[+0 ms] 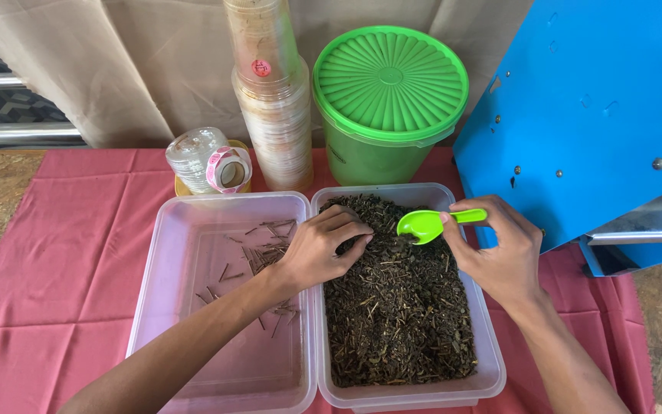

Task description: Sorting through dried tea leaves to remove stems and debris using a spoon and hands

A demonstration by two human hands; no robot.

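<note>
Near, right: clear tub (492, 368) full of dark dried leaves (400, 307).
Near, left: twin tub (147, 307), a few loose stems (266, 253) only.
My left hand (323, 249): fingers curled, tips in the leaves, pinching; contents hidden.
My right hand (499, 257): fingers closed on green scoop (430, 224), bowl just above the leaves.
Step, I judge: picking stems out; next calls for a fine pinch.
Far: green lidded bucket (388, 100), stacked cups (273, 100).
</note>
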